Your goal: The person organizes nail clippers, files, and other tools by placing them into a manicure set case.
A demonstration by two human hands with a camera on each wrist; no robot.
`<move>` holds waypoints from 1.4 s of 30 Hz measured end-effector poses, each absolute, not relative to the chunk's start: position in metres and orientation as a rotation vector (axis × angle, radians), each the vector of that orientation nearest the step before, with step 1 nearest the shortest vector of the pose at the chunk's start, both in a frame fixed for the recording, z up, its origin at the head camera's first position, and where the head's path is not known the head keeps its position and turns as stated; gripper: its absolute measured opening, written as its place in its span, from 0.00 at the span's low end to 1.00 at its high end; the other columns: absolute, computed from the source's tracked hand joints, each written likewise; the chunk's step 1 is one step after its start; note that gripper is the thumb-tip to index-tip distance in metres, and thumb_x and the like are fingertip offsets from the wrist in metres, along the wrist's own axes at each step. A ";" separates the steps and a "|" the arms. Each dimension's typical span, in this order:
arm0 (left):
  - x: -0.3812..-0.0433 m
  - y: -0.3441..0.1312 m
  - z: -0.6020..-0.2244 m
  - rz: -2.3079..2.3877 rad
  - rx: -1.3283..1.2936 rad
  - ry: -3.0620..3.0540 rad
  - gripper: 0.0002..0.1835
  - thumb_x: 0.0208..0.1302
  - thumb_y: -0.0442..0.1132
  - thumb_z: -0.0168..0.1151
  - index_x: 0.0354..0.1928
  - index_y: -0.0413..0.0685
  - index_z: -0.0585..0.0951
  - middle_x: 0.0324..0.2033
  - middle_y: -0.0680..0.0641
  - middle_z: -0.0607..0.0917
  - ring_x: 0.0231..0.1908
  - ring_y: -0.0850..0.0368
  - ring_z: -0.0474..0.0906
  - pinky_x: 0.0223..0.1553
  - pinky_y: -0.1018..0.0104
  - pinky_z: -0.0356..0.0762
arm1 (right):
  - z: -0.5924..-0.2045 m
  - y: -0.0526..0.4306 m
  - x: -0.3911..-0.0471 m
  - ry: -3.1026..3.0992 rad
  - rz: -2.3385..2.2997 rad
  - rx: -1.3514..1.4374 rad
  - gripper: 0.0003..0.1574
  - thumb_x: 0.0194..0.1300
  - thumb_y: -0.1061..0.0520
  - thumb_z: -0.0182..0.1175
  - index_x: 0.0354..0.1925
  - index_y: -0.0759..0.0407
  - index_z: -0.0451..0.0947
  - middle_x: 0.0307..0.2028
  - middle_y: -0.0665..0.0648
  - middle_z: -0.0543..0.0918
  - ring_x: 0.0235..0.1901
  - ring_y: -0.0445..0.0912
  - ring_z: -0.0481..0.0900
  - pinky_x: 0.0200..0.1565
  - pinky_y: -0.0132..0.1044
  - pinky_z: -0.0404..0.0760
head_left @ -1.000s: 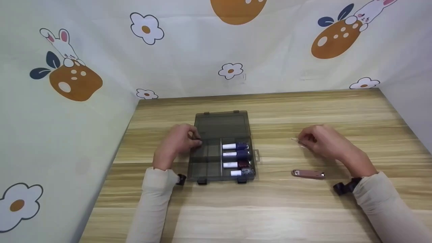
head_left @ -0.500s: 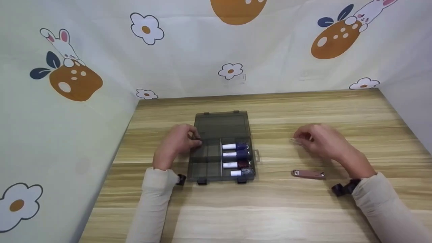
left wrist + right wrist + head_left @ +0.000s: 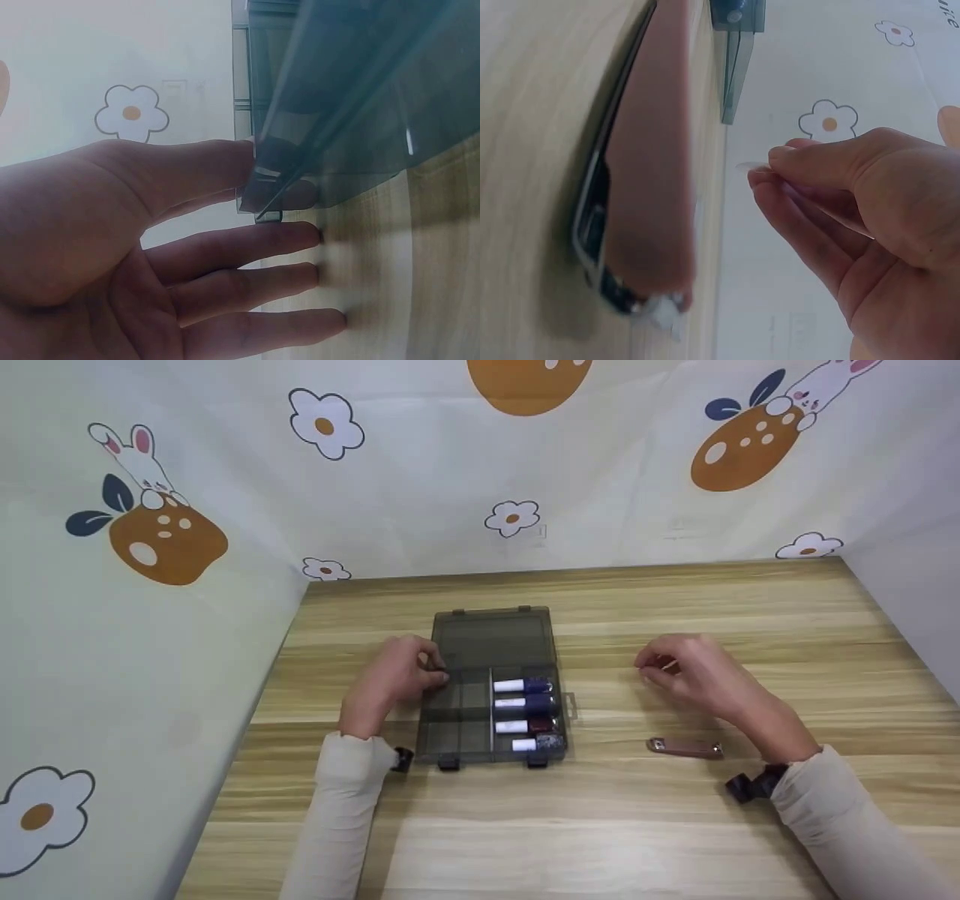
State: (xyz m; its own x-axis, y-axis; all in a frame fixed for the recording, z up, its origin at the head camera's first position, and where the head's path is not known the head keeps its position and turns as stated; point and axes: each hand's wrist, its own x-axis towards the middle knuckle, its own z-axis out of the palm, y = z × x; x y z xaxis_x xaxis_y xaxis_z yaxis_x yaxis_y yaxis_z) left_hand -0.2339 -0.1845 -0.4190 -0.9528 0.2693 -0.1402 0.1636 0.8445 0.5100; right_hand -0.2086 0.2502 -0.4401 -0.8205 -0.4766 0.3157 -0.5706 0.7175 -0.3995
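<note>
Right of centre, the right hand [image 3: 694, 671] pinches a clear sliver [image 3: 749, 166], now nearer the compartment box [image 3: 474, 735] the left hand [image 3: 394, 671] grips.

Drawn left over the bench [image 3: 570, 825], nearer the box [image 3: 495, 641].
Moved leftward with the right grip [image 3: 694, 675], pinching a thin clear sliver [image 3: 750, 166], narrowing the gap to the box's right side. Brought the right sleeve [image 3: 847, 817] left too, and the black wrist camera [image 3: 741, 788] left and slightly nearer. Harder to make out the sliver in the head view than a second ago.
</note>
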 end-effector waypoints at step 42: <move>-0.235 -0.185 -0.419 0.774 0.335 2.787 0.04 0.61 0.41 0.72 0.36 0.53 0.86 0.33 0.49 0.89 0.31 0.57 0.83 0.32 0.64 0.79 | -0.426 0.139 -0.199 -2.558 1.134 1.008 0.08 0.61 0.63 0.70 0.40 0.55 0.86 0.38 0.50 0.89 0.37 0.39 0.86 0.41 0.29 0.85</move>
State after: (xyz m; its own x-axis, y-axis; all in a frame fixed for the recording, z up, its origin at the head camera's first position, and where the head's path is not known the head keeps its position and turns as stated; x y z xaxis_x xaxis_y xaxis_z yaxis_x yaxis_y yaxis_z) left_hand -0.2346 -0.1849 -0.4193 -0.9476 0.2776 -0.1577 0.1565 0.8344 0.5284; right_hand -0.1987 0.1394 -0.4255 -0.7580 -0.5152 0.4000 -0.6423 0.4833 -0.5948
